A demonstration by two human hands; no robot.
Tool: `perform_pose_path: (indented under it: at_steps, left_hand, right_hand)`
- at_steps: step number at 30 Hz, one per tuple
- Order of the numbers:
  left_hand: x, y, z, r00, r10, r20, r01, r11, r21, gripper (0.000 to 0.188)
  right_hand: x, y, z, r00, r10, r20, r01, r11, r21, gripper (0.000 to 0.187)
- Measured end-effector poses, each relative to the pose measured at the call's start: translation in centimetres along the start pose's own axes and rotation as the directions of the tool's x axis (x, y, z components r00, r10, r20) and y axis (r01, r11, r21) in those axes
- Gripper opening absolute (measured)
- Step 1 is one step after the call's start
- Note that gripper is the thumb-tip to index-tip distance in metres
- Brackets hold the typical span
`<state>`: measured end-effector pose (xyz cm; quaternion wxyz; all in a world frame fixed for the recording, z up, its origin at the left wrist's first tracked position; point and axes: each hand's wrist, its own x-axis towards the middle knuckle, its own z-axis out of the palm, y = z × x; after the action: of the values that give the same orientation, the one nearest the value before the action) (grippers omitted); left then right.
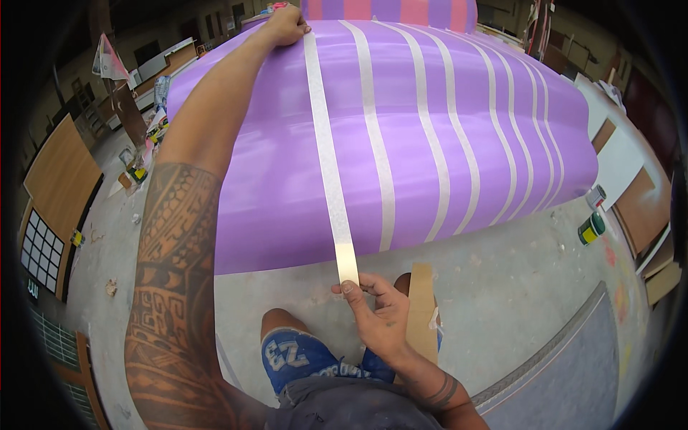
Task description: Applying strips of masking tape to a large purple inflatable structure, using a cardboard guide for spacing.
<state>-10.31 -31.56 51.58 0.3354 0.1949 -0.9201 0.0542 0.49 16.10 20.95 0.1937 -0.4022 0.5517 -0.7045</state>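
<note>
A strip of masking tape [328,161] runs taut down the front of a large purple rounded form [272,165]. My right hand [380,308] pinches its lower end between thumb and finger, just below the form's bottom edge. At the top edge my left hand [285,27] is closed with its fingers at the tape's upper end; what lies inside the fingers is hidden. To the right, several more bands of tape [371,122] curve down over the purple surface, roughly side by side.
A striped pink and purple piece [390,10] stands behind the form. A green can [592,228] sits on the concrete floor at right, near leaning boards [638,208]. A grey panel [559,365] lies at lower right. Wooden boards [64,165] and more cans [136,173] stand at left.
</note>
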Motion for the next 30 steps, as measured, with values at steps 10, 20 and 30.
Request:
perform_pose_path:
  at_steps: [10, 20, 30]
  left_hand:
    - [0.7, -2.2, 1.1, 1.000, 0.019, 0.002, -0.019, 0.999, 0.039, 0.029]
    - [0.1, -0.9, 2.1, 0.986, 0.083, -0.144, -0.083, 0.997, 0.010, 0.028]
    - [-0.8, 0.5, 1.8, 0.937, 0.014, -0.350, -0.132, 0.939, -0.317, 0.030]
  right_hand:
    - [0.0, 0.9, 1.0, 0.995, 0.049, -0.086, -0.042, 0.996, 0.080, 0.015]
    - [-0.1, 0.7, 0.4, 0.995, 0.039, -0.095, -0.037, 0.999, 0.026, 0.016]
    - [-0.9, -1.1, -1.1, 0.998, -0.068, 0.002, 0.068, 0.993, -0.094, 0.017]
